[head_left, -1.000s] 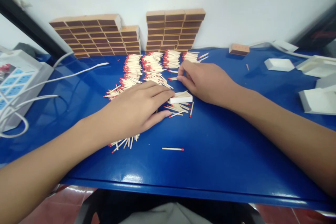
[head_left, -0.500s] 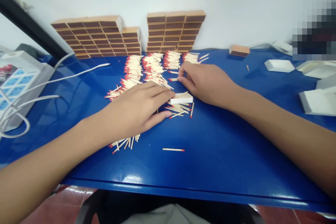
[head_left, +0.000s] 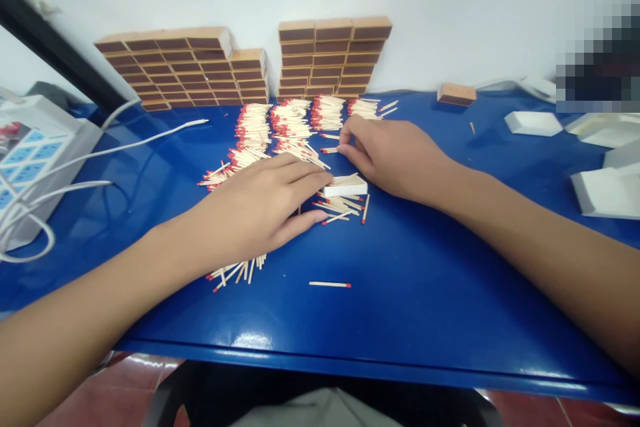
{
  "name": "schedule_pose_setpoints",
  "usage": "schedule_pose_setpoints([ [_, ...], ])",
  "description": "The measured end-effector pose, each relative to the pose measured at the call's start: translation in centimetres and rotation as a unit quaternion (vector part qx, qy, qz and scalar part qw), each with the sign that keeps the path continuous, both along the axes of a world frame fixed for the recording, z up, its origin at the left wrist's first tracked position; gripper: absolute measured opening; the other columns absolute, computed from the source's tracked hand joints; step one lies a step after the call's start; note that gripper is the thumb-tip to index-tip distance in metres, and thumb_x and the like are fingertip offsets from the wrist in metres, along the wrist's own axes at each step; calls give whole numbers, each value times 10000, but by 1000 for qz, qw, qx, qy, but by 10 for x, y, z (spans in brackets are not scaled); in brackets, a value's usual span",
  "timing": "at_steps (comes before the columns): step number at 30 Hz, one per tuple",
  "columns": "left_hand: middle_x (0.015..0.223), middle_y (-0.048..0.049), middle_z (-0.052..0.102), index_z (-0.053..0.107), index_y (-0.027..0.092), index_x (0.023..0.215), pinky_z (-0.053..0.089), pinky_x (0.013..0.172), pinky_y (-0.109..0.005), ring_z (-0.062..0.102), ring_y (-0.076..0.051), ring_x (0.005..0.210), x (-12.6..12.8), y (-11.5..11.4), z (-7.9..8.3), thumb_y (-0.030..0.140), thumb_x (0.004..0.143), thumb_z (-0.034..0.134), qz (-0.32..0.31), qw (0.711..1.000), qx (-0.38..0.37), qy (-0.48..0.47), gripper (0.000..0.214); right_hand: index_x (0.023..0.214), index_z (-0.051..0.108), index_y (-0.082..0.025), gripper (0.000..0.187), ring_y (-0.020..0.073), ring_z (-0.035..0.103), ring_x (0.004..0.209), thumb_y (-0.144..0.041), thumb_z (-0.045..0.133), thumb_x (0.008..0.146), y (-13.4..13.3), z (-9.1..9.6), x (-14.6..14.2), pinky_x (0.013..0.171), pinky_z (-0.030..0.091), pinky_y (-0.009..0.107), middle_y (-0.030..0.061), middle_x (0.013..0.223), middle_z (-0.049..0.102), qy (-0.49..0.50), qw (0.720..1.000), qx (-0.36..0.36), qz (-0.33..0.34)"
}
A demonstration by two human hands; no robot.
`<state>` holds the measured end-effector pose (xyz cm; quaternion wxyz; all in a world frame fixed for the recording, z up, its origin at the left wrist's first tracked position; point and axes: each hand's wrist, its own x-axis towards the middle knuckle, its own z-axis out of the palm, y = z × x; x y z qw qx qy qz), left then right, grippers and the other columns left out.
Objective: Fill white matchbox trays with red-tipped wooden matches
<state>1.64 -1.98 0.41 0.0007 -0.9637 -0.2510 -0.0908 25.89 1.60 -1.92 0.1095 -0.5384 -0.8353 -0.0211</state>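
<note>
My left hand lies low over the matches, fingers stretched out and thumb apart. Its fingertips touch the left end of a small white matchbox tray that has matchsticks inside. The thumb tip is beside loose matches in front of the tray. My right hand is closed in a pinch on the plain end of a red-tipped match, just behind the tray. Piles of red-headed matches lie beyond both hands, and my left hand covers part of the nearer ones.
Stacked matchboxes stand against the wall, with another stack to their left. One matchbox lies at the back right, near several white trays. White cables and a power strip occupy the left. A single match lies in front.
Both hands, the tray and the matches look almost the same as before. Only a very slight shift of the whole view shows.
</note>
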Motion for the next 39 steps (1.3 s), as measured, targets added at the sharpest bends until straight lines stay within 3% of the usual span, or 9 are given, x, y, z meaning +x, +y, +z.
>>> schedule_pose_setpoints([
  [31,1374,-131,654,589,158,1396,497,1106,-466,625,-304,1259,1,-4,0,402,1049,520,13,1000,-10,10,431,1126,602,-169,237,188,513,687,-324,452,1028,-3,3,-1,632,293,330,120,979,721,4,1000,-19,-5],
  [39,1380,-136,653,595,152,1401,498,1109,-488,623,-311,1266,0,-4,0,408,1051,513,12,1000,-19,6,442,1148,607,-173,248,221,562,731,-333,455,1035,-4,3,-1,644,307,335,125,989,724,-3,1000,-17,-5],
])
